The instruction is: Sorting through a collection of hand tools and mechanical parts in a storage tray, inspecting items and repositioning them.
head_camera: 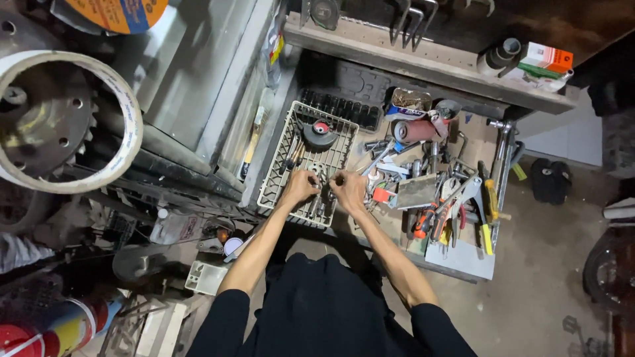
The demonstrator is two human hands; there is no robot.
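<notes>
My left hand and my right hand reach side by side into the near end of a light plastic lattice basket. Both hands have curled fingers pinching small dark metal pieces among several tools in the basket; what each grips is too small to name. A round black disc with a red centre lies at the basket's far end. Screwdrivers lie along the basket's left side.
Right of the basket a low board holds several pliers, wrenches and an orange-handled tool. A tin of screws and a tape roll sit behind. A shelf runs above. A big toothed wheel is at left.
</notes>
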